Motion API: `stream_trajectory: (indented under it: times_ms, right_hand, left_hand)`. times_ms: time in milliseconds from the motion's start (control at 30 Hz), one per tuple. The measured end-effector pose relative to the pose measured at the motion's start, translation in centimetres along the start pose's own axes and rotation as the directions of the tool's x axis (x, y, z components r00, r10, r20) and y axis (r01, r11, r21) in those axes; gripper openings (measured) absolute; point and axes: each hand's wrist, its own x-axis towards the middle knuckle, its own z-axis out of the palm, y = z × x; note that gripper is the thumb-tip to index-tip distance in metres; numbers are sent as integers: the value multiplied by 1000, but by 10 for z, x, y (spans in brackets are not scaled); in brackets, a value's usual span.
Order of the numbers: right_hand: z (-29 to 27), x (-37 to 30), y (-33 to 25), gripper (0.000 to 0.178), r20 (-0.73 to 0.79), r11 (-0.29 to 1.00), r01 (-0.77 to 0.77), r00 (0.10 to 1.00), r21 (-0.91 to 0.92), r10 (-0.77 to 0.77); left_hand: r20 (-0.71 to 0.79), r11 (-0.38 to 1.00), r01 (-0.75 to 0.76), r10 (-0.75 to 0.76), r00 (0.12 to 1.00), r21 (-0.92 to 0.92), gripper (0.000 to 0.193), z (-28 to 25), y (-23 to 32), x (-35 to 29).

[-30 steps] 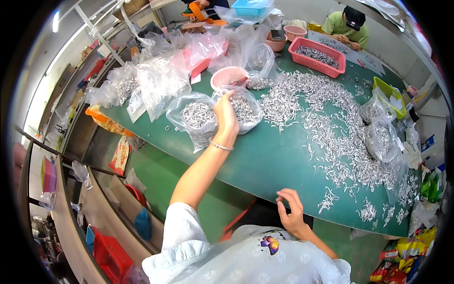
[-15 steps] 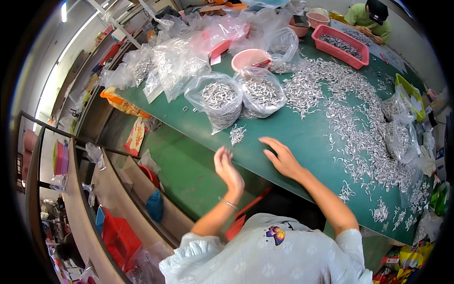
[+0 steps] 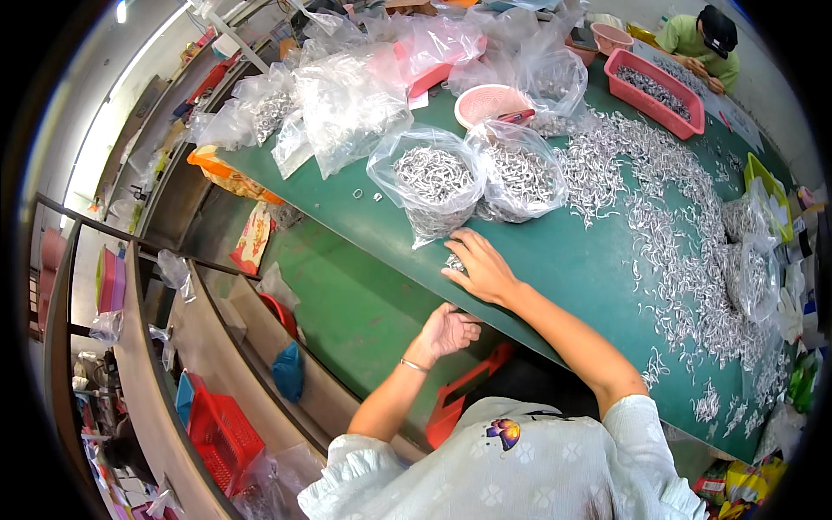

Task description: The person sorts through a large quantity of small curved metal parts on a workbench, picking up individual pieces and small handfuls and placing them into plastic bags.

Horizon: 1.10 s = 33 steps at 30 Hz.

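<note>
My right hand (image 3: 484,270) lies on the green table near its front edge, thumb and fingers apart around a small pile of silvery curved metal pieces (image 3: 453,262). Most of that pile is hidden beneath the hand. Just below the table edge, my left hand (image 3: 446,333) is cupped palm up, its fingers loosely curled and nothing visible in it. Beyond my right hand stand two open clear plastic bags full of similar pieces, a left bag (image 3: 433,178) and a right bag (image 3: 520,178), side by side.
Loose metal pieces (image 3: 693,251) spread over the table's right side. A pink basket (image 3: 485,104) and heaped clear bags (image 3: 347,104) sit at the back. A co-worker (image 3: 702,48) bends near a pink tray (image 3: 654,91). Wooden shelving (image 3: 208,355) stands at left.
My right hand has moved left and come down over the small pile. My left hand has shifted right and lowered to the table edge, turning palm up. The view has shifted slightly.
</note>
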Motion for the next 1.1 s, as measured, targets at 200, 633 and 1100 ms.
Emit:
stream_trajectory:
  times_ms: [200, 633, 1100]
  right_hand:
    - [-11, -12, -15, 51, 199, 989, -70, 979, 129, 44]
    - [30, -54, -40, 39, 194, 986, 163, 969, -22, -156]
    - [-40, -118, -96, 14, -101, 978, 125, 989, 166, -109]
  left_hand:
    - [155, 996, 90, -88, 984, -4, 75, -11, 19, -5]
    - [136, 1000, -13, 17, 991, -29, 49, -3, 22, -3]
    - [-409, 945, -62, 197, 891, 322, 26, -3, 3, -16]
